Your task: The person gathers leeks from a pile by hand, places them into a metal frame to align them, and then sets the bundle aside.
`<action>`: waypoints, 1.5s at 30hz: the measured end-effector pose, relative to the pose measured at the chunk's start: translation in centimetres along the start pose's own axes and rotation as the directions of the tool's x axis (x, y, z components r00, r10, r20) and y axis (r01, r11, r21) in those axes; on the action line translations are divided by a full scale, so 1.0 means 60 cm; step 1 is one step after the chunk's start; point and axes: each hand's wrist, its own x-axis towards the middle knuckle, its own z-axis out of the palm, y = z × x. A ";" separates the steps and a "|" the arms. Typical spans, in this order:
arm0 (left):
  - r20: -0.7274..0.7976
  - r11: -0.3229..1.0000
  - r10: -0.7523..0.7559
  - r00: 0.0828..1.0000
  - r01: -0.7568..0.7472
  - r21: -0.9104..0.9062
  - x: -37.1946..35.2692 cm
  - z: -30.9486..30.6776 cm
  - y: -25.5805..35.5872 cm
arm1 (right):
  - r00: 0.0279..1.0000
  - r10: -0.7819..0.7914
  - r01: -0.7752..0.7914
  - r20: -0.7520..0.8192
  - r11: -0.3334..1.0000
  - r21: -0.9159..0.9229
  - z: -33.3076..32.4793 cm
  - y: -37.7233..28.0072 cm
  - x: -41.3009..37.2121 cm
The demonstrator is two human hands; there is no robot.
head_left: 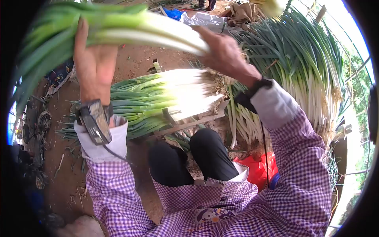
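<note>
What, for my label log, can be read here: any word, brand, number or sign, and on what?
No text can be read anywhere.
The device strapped to the left wrist: no legible marking.
The printed patch on the checked garment: a picture, any lettering too blurred to read.
The bunch of green onions held by the left hand and right hand: no label.

The scallion bunch point(130, 29) I lift runs off the top-left edge; on my right hand point(226, 53), stalks hide the fingertips.

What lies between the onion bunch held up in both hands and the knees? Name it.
Below the held bunch, a second bundle of green onions lies on a wooden rack; head view.
</note>
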 end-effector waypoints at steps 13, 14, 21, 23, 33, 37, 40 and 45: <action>-0.672 0.870 -0.493 0.553 0.292 -0.398 -0.244 -0.354 -0.251 | 0.878 -0.090 0.049 0.470 0.994 0.099 0.393 0.205 -0.167; -0.671 0.860 -0.511 0.538 0.319 -0.398 -0.242 -0.352 -0.252 | 0.848 -0.040 -0.007 0.529 0.996 0.087 0.358 0.189 -0.154; -0.658 0.780 -0.589 0.469 0.544 -0.310 -0.259 -0.308 -0.202 | 0.863 -0.029 -0.026 0.504 0.994 0.102 0.341 0.195 -0.175; -0.669 0.746 -0.560 0.488 0.648 -0.151 -0.293 -0.249 -0.163 | 0.877 -0.065 0.010 0.477 0.993 0.117 0.345 0.200 -0.186; 0.255 -0.548 -0.256 0.932 -0.357 0.756 -0.244 -0.297 -0.116 | 0.850 -0.019 -0.132 0.527 0.960 0.247 0.338 0.203 -0.188; 0.237 -0.676 -0.455 0.858 -0.507 0.534 -0.214 -0.367 -0.083 | 0.855 0.033 -0.168 0.518 0.962 0.216 0.341 0.194 -0.194; 0.211 -0.668 -0.514 0.832 -0.542 0.510 -0.175 -0.394 -0.074 | 0.900 0.010 -0.114 0.436 0.971 0.211 0.351 0.192 -0.204; 0.137 -0.576 -0.522 0.842 -0.467 0.671 -0.135 -0.422 -0.096 | 0.928 -0.033 -0.042 0.370 0.981 0.191 0.361 0.199 -0.213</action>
